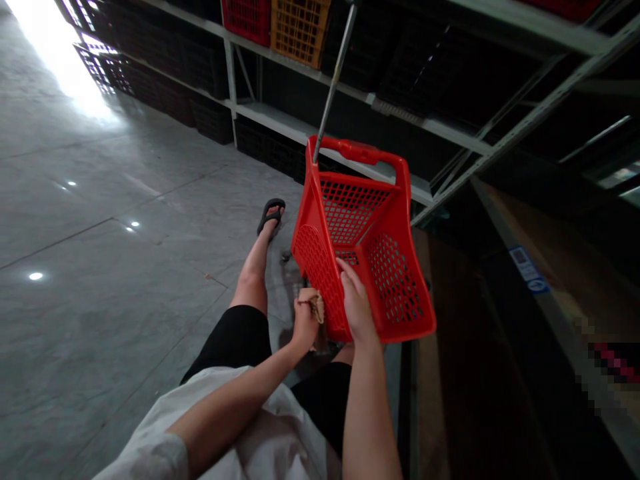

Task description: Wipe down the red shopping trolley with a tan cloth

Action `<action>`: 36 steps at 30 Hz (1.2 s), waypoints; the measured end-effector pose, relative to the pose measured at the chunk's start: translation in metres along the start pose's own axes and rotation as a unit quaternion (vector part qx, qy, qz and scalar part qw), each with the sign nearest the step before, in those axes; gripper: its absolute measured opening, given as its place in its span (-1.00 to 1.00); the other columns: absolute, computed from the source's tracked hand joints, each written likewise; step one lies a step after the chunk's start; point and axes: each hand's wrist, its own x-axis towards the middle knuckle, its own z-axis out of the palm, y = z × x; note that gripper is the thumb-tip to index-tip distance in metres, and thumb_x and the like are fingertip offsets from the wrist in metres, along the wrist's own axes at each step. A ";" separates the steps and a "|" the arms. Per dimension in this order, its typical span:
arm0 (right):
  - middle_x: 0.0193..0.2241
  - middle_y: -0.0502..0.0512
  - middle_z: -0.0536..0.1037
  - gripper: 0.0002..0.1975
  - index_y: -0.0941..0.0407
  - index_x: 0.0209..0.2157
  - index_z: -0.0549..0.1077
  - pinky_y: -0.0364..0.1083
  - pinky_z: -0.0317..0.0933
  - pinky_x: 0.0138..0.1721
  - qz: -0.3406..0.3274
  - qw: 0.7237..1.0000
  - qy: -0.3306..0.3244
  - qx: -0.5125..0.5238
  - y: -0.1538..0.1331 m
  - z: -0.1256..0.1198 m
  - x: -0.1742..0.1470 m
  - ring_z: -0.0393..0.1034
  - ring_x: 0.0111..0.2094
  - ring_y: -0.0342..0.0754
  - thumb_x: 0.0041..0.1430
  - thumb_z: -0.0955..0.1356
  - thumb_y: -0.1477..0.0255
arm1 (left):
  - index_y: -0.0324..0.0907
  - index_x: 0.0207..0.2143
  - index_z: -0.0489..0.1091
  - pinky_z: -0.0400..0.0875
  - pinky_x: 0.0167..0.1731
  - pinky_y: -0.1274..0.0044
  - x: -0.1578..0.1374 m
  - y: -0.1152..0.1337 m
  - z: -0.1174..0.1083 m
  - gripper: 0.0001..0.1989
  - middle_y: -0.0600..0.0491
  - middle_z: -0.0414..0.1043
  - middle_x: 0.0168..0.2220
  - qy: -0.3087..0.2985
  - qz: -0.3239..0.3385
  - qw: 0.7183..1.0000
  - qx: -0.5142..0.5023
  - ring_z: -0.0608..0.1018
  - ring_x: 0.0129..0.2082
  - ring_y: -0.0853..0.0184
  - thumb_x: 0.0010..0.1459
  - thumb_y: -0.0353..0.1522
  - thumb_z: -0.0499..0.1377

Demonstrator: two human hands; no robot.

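Observation:
A red plastic rolling shopping basket (423,293) with perforated sides stands tilted in front of me, and nothing shows inside it. My right hand (356,297) is closed on its near left rim. Lower and just left of the basket, my left hand (305,327) is closed around a crumpled beige cloth (314,300), close to the basket's outer wall. A red carrying handle (360,152) arches at the far end. Beside it a thin metal pull rod (333,87) rises from the corner.
Metal shelving (280,120) runs along the back, holding dark crates, a red crate (247,19) and a yellow crate (300,30). Grey concrete floor (125,267) spreads to the left. On the right is a dark wood-edged structure with a blue-and-white label (529,270).

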 end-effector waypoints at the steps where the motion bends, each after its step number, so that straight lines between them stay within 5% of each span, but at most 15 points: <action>1: 0.26 0.07 0.43 -0.51 -0.01 0.16 0.47 0.13 0.07 0.38 0.027 0.999 -0.013 0.015 0.003 0.001 0.000 0.27 0.31 0.05 0.29 0.26 0.11 | 0.00 -0.24 0.27 0.46 -0.25 0.32 0.000 -0.001 0.000 -0.76 0.01 0.23 -0.27 0.010 -0.007 1.000 0.001 0.39 -0.29 0.22 0.15 -0.54 0.03; 5: 0.24 0.08 0.46 -0.49 0.01 0.14 0.49 0.13 0.08 0.38 0.051 0.996 -0.033 0.071 0.013 -0.004 -0.005 0.29 0.30 0.05 0.26 0.30 0.09 | -0.09 -0.26 0.31 0.44 -0.07 0.34 0.037 0.043 -0.001 -0.76 0.00 0.30 -0.21 0.053 -0.017 0.998 -0.009 0.43 -0.15 0.25 0.11 -0.58 0.06; 10: 0.20 0.09 0.50 -0.50 0.05 0.08 0.52 0.14 0.09 0.37 0.068 0.991 -0.002 0.119 0.021 -0.006 -0.003 0.32 0.28 0.04 0.23 0.31 0.07 | -0.10 -0.22 0.34 0.36 0.09 0.36 0.077 0.101 0.002 -0.76 0.00 0.32 -0.10 0.032 0.107 0.993 -0.043 0.42 -0.01 0.27 0.14 -0.59 0.10; 15: 0.21 0.10 0.49 -0.51 0.05 0.06 0.54 0.12 0.07 0.38 0.056 0.993 0.000 0.107 0.017 -0.001 0.000 0.31 0.28 0.03 0.23 0.32 0.08 | -0.09 -0.22 0.32 0.35 0.11 0.20 0.038 0.037 -0.001 -0.76 -0.07 0.29 -0.04 0.022 0.061 0.998 -0.017 0.41 0.04 0.16 0.13 -0.57 0.07; 19: 0.22 0.06 0.48 -0.50 0.02 0.10 0.52 0.10 0.05 0.40 0.027 0.994 -0.035 0.096 0.010 -0.001 -0.001 0.28 0.31 -0.01 0.29 0.26 0.07 | -0.05 -0.30 0.31 0.42 -0.10 0.19 0.011 -0.013 -0.008 -0.81 -0.02 0.32 -0.27 0.004 0.048 0.999 -0.021 0.47 -0.21 0.15 0.07 -0.52 0.10; 22: 0.23 0.08 0.47 -0.49 0.04 0.10 0.52 0.12 0.03 0.41 0.029 0.996 -0.024 0.082 0.010 -0.003 0.000 0.27 0.31 0.02 0.27 0.28 0.07 | -0.04 -0.37 0.28 0.41 -0.18 0.24 0.027 -0.007 -0.005 -0.84 0.01 0.29 -0.33 0.021 0.041 0.999 -0.024 0.45 -0.28 0.20 0.08 -0.51 0.10; 25: 0.22 0.08 0.48 -0.51 0.03 0.08 0.54 0.13 0.05 0.40 0.024 0.996 -0.030 0.086 0.013 -0.003 0.001 0.29 0.30 0.04 0.23 0.31 0.08 | -0.07 -0.30 0.32 0.40 -0.09 0.28 0.070 0.033 0.000 -0.82 0.01 0.33 -0.24 0.042 0.041 0.998 -0.023 0.45 -0.17 0.23 0.10 -0.52 0.08; 30: 0.18 0.07 0.53 -0.53 0.01 0.04 0.57 0.18 0.07 0.38 0.056 0.991 -0.015 0.124 0.014 -0.002 0.002 0.33 0.28 0.07 0.14 0.40 0.11 | -0.09 -0.18 0.34 0.33 0.12 0.28 0.127 0.090 0.006 -0.76 0.00 0.42 -0.10 0.031 0.143 0.989 -0.026 0.43 0.03 0.22 0.14 -0.55 0.11; 33: 0.20 0.05 0.50 -0.53 -0.01 0.06 0.56 0.17 0.06 0.39 0.060 0.991 -0.013 0.118 0.012 0.000 -0.001 0.30 0.30 0.06 0.13 0.41 0.15 | -0.11 -0.30 0.32 0.32 0.15 0.24 0.120 0.073 0.011 -0.82 -0.03 0.39 -0.11 0.015 0.159 0.987 0.003 0.42 0.06 0.18 0.11 -0.56 0.13; 36: 0.24 0.02 0.46 -0.53 -0.02 0.10 0.53 0.14 0.05 0.40 0.053 0.993 -0.023 0.104 0.011 0.001 -0.005 0.27 0.32 0.04 0.16 0.38 0.18 | -0.11 -0.34 0.31 0.36 0.12 0.18 0.092 0.029 0.011 -0.88 -0.06 0.35 -0.12 0.022 0.107 0.994 0.029 0.42 0.02 0.15 0.16 -0.52 0.13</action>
